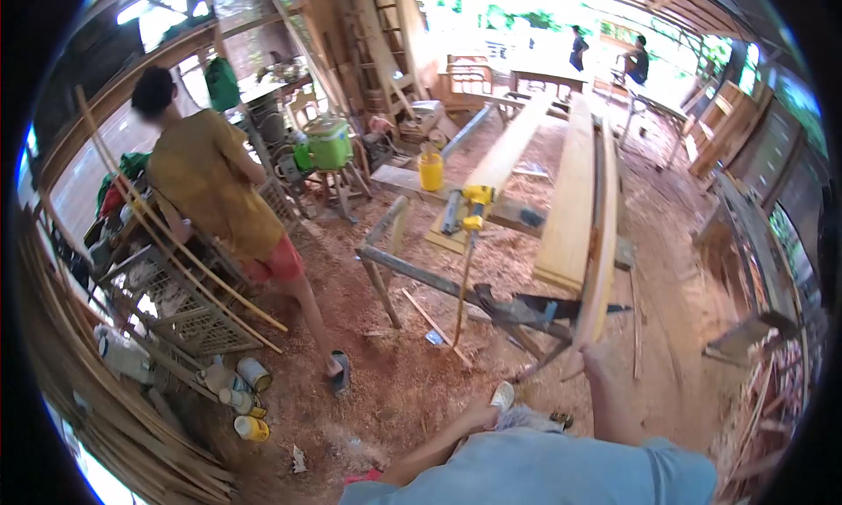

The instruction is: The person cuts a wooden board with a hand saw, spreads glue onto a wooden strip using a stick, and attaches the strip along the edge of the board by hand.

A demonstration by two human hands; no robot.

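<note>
My right hand [600, 361] is closed at the near end of a long narrow wooden board [600, 268], which runs away from me along the trestle. My left hand [479, 415] is low in front of my blue shirt, near a small whitish thing [503, 396] that I cannot make out. Its fingers are too small and blurred to read. Beside the narrow board lie a wide pale plank [567, 207] and another long plank [517, 145]. A yellow cordless drill [476, 205] rests on that other plank. A dark handsaw [561, 308] lies across the trestle's near end.
A person in a mustard shirt [200, 167] stands at the left. Wooden trestle bars [421, 273] cross in front of me. Paint cans [253, 375], wood strips [114, 400] and sawdust lie on the floor. A yellow container [431, 170] stands behind the drill. Two people are far back.
</note>
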